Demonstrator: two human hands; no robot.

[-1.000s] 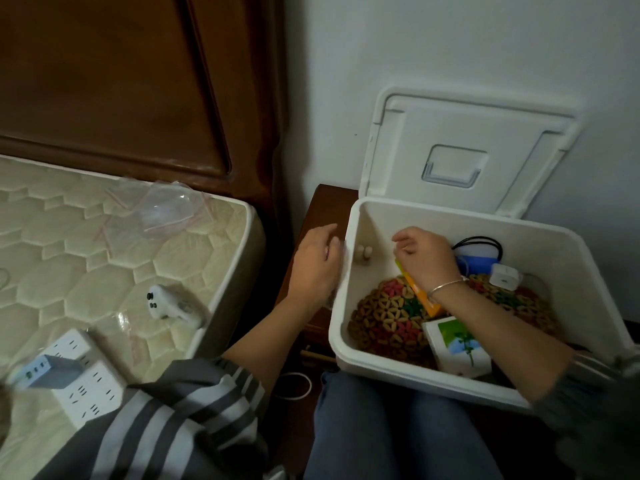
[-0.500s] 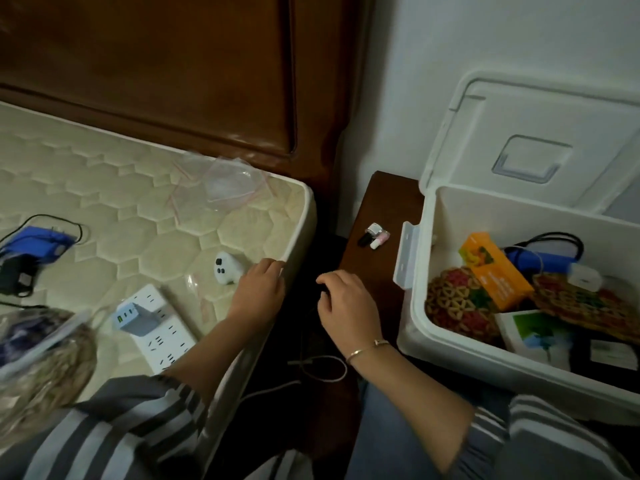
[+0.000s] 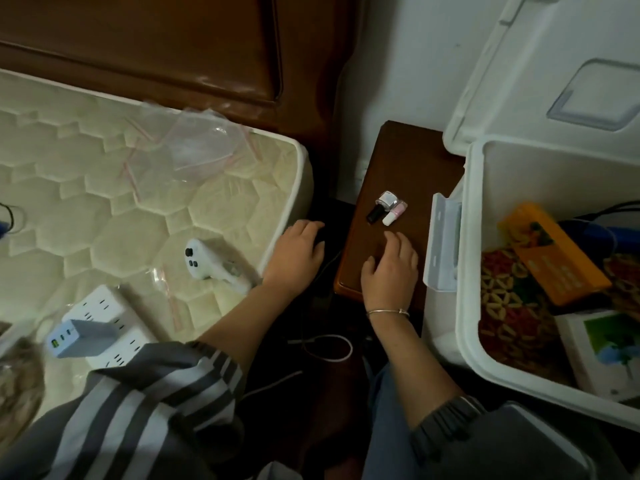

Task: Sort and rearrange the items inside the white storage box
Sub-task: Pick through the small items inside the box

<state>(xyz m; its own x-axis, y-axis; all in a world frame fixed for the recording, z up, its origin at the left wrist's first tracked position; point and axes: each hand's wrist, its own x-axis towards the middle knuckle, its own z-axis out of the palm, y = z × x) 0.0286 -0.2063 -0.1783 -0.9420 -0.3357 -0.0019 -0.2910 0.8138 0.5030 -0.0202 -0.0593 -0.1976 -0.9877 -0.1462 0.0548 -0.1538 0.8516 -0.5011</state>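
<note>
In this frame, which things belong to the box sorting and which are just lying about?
Job: white storage box, orange box, woven mat, picture carton inside it; probably the two nail polish bottles by the right hand.
Lying about: controller, power strip, plastic bags on the mattress.

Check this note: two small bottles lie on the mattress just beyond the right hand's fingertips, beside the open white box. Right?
Wrong surface. The head view shows the two small bottles on the wooden bedside table; they do lie just beyond the right hand, beside the open white box.
</note>
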